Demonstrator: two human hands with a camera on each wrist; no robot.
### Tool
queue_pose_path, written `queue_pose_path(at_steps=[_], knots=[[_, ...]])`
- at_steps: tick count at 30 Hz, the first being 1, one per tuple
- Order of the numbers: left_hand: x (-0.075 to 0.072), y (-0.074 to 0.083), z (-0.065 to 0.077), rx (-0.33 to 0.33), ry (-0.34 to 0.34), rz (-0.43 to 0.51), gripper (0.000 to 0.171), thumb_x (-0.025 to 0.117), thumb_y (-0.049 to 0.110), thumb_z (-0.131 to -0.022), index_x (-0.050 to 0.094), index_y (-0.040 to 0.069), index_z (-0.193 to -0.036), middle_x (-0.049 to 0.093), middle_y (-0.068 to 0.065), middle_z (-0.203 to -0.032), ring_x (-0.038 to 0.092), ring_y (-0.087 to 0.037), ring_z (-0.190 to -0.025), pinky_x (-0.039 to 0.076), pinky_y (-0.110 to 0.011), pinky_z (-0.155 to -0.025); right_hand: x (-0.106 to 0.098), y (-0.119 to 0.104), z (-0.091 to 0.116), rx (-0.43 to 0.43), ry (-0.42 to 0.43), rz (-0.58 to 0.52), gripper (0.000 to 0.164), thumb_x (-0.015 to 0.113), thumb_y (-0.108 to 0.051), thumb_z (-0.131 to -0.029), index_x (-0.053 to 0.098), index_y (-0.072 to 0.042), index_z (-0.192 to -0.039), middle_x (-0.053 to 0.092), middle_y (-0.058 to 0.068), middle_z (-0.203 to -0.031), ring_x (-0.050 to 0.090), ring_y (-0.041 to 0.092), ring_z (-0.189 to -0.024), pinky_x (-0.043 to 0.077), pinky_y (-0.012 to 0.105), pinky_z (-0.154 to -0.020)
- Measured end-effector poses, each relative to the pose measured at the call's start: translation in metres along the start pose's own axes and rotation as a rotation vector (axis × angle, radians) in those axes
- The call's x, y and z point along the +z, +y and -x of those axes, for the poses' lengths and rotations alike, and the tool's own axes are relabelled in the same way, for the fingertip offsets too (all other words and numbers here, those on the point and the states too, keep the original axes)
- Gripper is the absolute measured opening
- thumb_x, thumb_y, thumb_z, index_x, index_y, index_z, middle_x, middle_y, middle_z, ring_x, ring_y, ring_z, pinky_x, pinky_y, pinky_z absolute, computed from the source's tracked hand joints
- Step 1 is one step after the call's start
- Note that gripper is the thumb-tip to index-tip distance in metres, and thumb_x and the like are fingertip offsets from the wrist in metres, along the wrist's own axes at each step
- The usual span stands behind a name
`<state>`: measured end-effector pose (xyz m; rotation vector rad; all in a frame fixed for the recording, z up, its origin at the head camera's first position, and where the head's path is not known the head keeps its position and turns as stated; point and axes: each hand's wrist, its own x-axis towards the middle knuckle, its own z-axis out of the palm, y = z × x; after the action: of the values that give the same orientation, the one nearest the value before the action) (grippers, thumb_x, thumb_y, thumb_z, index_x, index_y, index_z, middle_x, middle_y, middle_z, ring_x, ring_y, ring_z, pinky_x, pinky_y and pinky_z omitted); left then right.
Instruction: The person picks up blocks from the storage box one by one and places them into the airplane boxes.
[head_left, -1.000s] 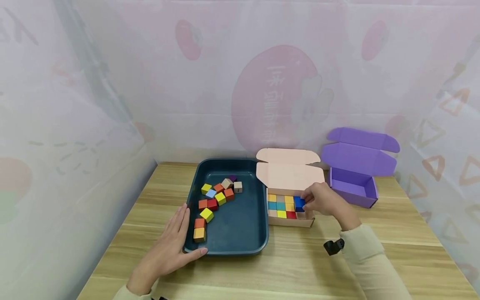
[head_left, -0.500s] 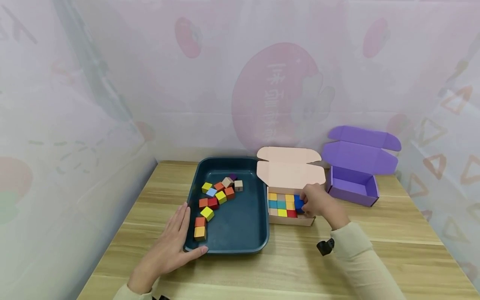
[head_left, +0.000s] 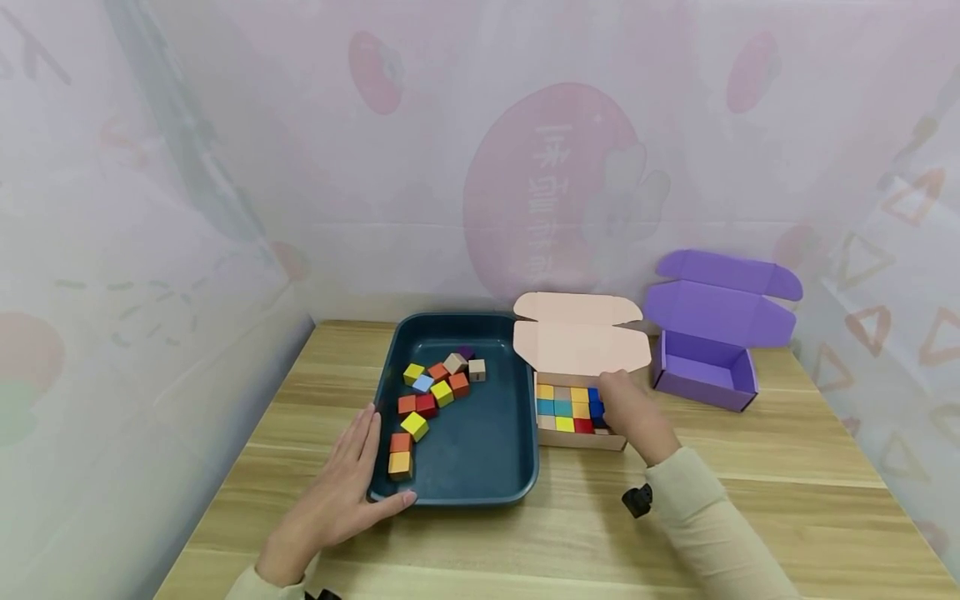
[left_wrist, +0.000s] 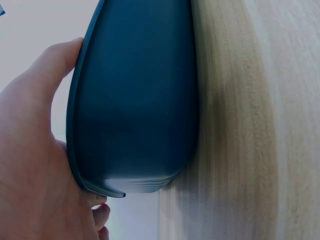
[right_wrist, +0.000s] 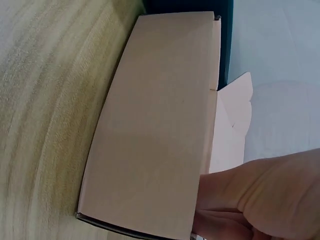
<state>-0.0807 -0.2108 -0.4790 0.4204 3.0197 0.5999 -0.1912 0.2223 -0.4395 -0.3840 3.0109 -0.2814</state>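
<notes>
My left hand [head_left: 337,475] rests against the left front corner of the dark blue tray [head_left: 480,492], fingers straight along its side and thumb on the front rim. In the left wrist view the thumb lies at the tray's edge. Coloured wooden cubes lie loose in the tray, among them a yellow cube [head_left: 415,427] and a red cube [head_left: 426,406]. My right hand [head_left: 637,412] reaches into the right end of the pink box [head_left: 581,439], beside blue cubes [head_left: 596,408]. Its fingertips are hidden inside, so whether they hold a cube does not show.
Rows of cubes, such as a red cube [head_left: 583,426] and a teal cube [head_left: 563,407], fill the pink box, whose lid [head_left: 581,346] stands open. A purple box [head_left: 705,367] with a raised lid is at the back right. Everything stands on a wooden table [head_left: 570,542].
My right hand has shifted slightly left and deeper into the pink box's right end, its forearm swinging left. More of the blue cubes shows flat in the rows. The left hand stays put.
</notes>
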Motion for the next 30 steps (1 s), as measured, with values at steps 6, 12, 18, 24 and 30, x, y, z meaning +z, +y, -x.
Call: queue_pose_path(at_steps=[6,12,18,24,30], knots=[[0.0,-0.001,0.0,0.006,0.007,0.003,0.123,0.067,0.075,-0.088,0.01,0.003,-0.169,0.003,-0.016,-0.18,0.012,-0.041,-0.164,0.019,-0.069,-0.129,0.006,-0.006,0.003,0.012,0.045,0.032,0.016,0.065,0.017,-0.092,0.074,0.006,-0.1,0.075,0.019,-0.084,0.059,0.018,-0.062,0.05,0.031,-0.053],[0.001,-0.001,0.0,0.012,0.011,0.007,0.123,0.068,0.075,-0.088,0.01,0.002,-0.169,0.003,-0.016,-0.18,0.012,-0.041,-0.164,0.019,-0.069,-0.129,0.009,-0.008,0.004,0.014,0.076,0.03,0.016,0.068,0.015,-0.09,0.075,0.006,-0.102,0.074,0.018,-0.079,0.058,0.018,-0.058,0.047,0.029,-0.051],[0.0,0.0,0.0,0.01,0.005,0.006,0.123,0.067,0.075,-0.088,0.01,0.002,-0.169,0.003,-0.017,-0.179,0.012,-0.041,-0.164,0.02,-0.068,-0.13,0.002,-0.01,0.009,0.011,0.055,0.008,0.018,0.077,0.012,-0.085,0.073,0.009,-0.102,0.075,0.02,-0.084,0.067,0.021,-0.067,0.056,0.033,-0.056],[0.001,0.0,0.0,0.008,0.006,-0.003,0.123,0.066,0.076,-0.088,0.01,0.002,-0.169,0.003,-0.017,-0.179,0.012,-0.041,-0.164,0.02,-0.068,-0.13,-0.019,-0.023,0.013,-0.07,0.074,-0.079,0.012,0.08,0.009,-0.083,0.07,0.004,-0.081,0.067,0.009,-0.072,0.058,0.016,-0.063,0.053,0.031,-0.057],[0.001,-0.001,0.0,0.011,0.013,-0.007,0.123,0.066,0.076,-0.088,0.01,0.003,-0.169,0.003,-0.016,-0.18,0.012,-0.041,-0.164,0.021,-0.068,-0.13,-0.039,-0.046,0.015,-0.149,0.052,-0.16,0.02,0.083,0.001,-0.086,0.079,0.005,-0.105,0.08,0.019,-0.103,0.074,0.026,-0.086,0.065,0.045,-0.082]])
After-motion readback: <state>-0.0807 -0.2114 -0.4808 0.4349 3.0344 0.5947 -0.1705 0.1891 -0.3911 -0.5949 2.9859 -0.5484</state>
